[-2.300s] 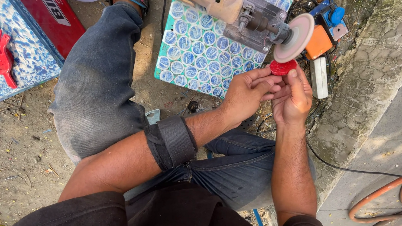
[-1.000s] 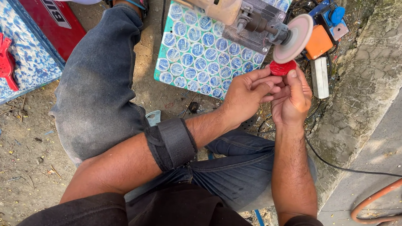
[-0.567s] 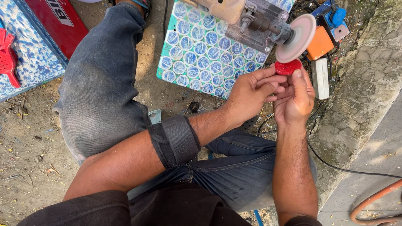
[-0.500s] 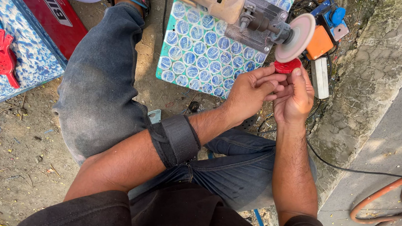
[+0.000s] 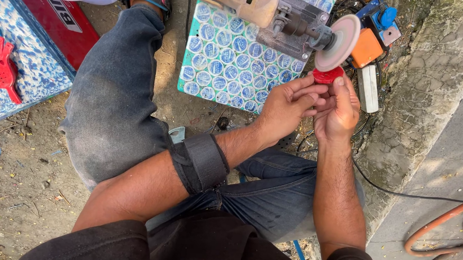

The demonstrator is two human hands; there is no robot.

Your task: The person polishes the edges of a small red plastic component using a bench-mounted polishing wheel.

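Left hand (image 5: 284, 104) and right hand (image 5: 339, 107), fingers pinching 1 small red disc (image 5: 328, 76), its top edge against pale grinding wheel (image 5: 337, 43) of bench grinder (image 5: 260, 3).

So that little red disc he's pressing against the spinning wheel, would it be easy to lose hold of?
Probably, yes. The red disc looks small and thin, pinched only by fingertips of the left hand and right hand, so the grip seems slight. It looks rigid, likely light. Being round, it might roll if dropped. The grinding wheel could tug it.
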